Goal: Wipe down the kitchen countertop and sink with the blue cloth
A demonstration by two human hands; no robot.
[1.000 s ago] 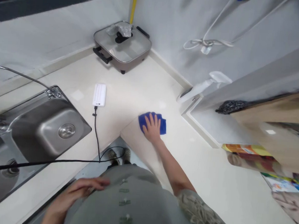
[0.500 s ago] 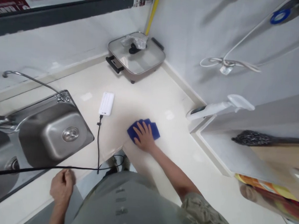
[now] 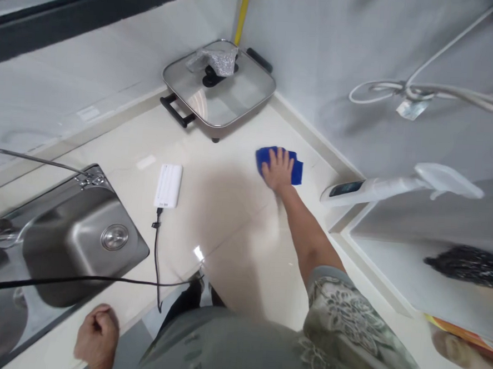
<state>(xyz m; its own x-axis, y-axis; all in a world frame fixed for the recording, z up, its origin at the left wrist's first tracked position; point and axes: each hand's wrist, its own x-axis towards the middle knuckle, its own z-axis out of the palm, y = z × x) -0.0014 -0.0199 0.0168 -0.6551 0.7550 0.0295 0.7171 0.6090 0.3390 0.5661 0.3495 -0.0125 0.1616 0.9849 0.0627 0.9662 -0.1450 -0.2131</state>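
My right hand lies flat with spread fingers on a blue cloth, pressing it onto the pale countertop. The cloth shows around the fingers and palm. At the lower left my left hand is curled into a fist by the front edge of the counter, near the steel sink; nothing shows in it. Between the sink and the cloth rests a white power bank with a black cable plugged into its near end.
A lidded electric pan stands in the back corner, bubble wrap on its knob. On the right a white upright appliance leans by a low ledge. A bundled white cord hangs on the wall. The black cable crosses the sink.
My right hand has slid the blue cloth away from me and to the right, towards the right wall. My left fist stays near the counter edge. The view has shifted somewhat.
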